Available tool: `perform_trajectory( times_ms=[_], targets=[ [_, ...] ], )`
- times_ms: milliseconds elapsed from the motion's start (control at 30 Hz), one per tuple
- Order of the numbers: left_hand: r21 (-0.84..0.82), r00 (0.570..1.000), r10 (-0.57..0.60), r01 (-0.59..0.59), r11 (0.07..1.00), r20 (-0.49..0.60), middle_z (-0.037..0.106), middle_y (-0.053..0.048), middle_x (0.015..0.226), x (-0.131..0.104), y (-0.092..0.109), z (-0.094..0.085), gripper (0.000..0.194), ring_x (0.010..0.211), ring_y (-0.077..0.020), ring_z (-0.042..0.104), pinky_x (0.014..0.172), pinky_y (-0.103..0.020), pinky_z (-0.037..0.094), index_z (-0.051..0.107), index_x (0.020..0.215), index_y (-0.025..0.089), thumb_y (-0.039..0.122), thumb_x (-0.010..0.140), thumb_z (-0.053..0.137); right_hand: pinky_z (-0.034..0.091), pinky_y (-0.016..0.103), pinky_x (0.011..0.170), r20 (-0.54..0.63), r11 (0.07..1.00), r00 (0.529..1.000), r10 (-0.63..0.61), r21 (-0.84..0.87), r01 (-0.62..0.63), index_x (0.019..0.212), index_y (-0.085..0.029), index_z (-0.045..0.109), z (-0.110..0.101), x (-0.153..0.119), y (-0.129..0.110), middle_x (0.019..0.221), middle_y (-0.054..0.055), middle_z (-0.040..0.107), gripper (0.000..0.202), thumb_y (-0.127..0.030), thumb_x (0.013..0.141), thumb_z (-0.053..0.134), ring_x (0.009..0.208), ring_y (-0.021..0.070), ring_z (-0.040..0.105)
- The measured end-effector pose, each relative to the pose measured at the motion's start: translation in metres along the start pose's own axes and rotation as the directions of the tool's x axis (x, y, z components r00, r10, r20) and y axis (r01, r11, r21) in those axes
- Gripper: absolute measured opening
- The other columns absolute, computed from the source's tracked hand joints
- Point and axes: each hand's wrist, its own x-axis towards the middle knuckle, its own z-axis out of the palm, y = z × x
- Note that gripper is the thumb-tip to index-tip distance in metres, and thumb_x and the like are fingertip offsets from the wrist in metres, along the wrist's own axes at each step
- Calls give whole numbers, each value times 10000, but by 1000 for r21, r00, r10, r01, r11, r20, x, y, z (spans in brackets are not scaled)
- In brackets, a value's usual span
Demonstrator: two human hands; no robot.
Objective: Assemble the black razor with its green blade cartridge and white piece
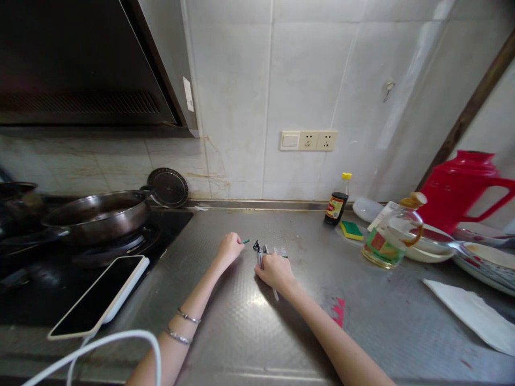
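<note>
My left hand [230,249] is closed in a pinch on a small thin green stick [245,242], just above the steel counter. To its right, my right hand [277,271] has its fingers curled down over a few slim pen-like items. A grey-and-black slim item [259,259] shows at its thumb side, and a pale stick end [276,294] pokes out below the palm. Beyond the knuckles lies a clear plastic piece [280,250]. A small black clip-like part [256,245] sits between the two hands. What the right fingers grip is mostly hidden.
On the left are a steel pan [100,217] on the stove and a phone [100,297] with a white cable [120,336]. On the right stand a sauce bottle [336,206], sponge [351,230], glass jug [388,244], red kettle [458,187] and dishes. Napkin [470,311] nearby.
</note>
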Motion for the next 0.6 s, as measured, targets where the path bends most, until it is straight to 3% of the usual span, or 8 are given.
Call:
perform_trajectory(
  times_ms=[233,367,467,600],
  targets=[
    [-19,1000,6,-6,1000,-21,688,-88,832,-3,6,-5,128,773,-171,606,685,-241,402,680,746,152,201,701,571,448,315,700,-11,1000,1000,-12,18,12,856,-142,689,0,-1,1,900,161,672,389,-394,833,393,833,263,633],
    [-101,993,84,-92,991,-84,665,-75,794,-3,9,-5,102,745,-154,588,688,-238,408,666,731,136,195,702,588,416,258,637,-63,996,997,48,76,-43,782,-160,689,-4,2,10,830,138,685,425,-426,854,366,764,221,636],
    [-152,974,179,-200,968,-142,637,-66,787,-5,13,-4,79,732,-143,572,689,-236,413,646,725,131,187,710,592,367,216,570,-138,974,984,111,213,-80,702,-168,674,-10,9,28,720,104,679,412,-408,857,377,675,170,613],
    [-195,928,338,-364,911,-155,602,-44,804,-12,22,-1,69,706,-126,552,660,-225,409,622,743,144,201,737,583,341,200,525,-276,863,952,133,505,26,683,-136,663,-15,21,62,617,54,630,374,-382,827,421,588,133,549]
  ],
)
